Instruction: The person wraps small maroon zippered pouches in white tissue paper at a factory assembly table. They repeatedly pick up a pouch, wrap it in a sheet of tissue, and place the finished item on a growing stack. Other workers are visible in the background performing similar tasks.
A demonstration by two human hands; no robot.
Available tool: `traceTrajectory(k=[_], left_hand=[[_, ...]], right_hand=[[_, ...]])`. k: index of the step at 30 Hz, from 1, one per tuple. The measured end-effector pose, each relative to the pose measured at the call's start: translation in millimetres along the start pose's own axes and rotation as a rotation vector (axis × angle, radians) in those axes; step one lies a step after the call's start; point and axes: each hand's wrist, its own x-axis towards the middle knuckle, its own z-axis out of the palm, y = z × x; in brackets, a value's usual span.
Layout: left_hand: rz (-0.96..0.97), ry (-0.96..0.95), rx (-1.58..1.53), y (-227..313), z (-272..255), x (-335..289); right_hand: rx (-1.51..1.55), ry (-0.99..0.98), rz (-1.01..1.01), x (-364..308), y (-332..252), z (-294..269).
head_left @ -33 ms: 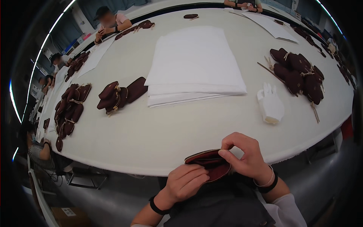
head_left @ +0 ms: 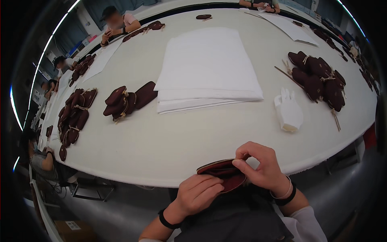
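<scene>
A small maroon zip pouch [head_left: 230,182] is held at the table's near edge, its zipper undone and its red lining showing. My right hand [head_left: 260,166] pinches the pouch's far right rim between thumb and fingers. On the near left side, my left hand [head_left: 199,194] grips the edge, its fingers bent over the rim into the mouth. The left fingertips are partly hidden inside. Metal zipper teeth run along the curved far rim. A white glove [head_left: 288,111] lies on the table beyond my right hand.
A stack of white sheets [head_left: 209,68] lies mid-table. Maroon pouches with pale cords form a pile at right [head_left: 318,78], a smaller group [head_left: 125,103] left of the sheets, and another pile [head_left: 74,117] farther left. Other people sit around the table, one [head_left: 117,26] at far left.
</scene>
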Motion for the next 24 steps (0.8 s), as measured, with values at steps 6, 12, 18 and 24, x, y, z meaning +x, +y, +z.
traceTrajectory(k=[6, 12, 18, 24], left_hand=[[-0.134, -0.204, 0.132, 9.0, -7.1, 13.5], [-0.132, -0.277, 0.127, 10.0, -11.0, 15.2], [0.034, -0.34, 0.208, 11.3, -7.1, 15.9], [-0.076, -0.402, 0.159, 7.0, -12.5, 24.2]], right_hand=[[-0.09, -0.07, -0.034, 2.2, -3.8, -1.3], [-0.427, -0.312, -0.155, 8.7, -4.9, -9.6], [-0.614, -0.274, -0.147, 25.1, 6.2, 3.3], [-0.55, -0.308, -0.132, 26.1, 7.6, 3.9]])
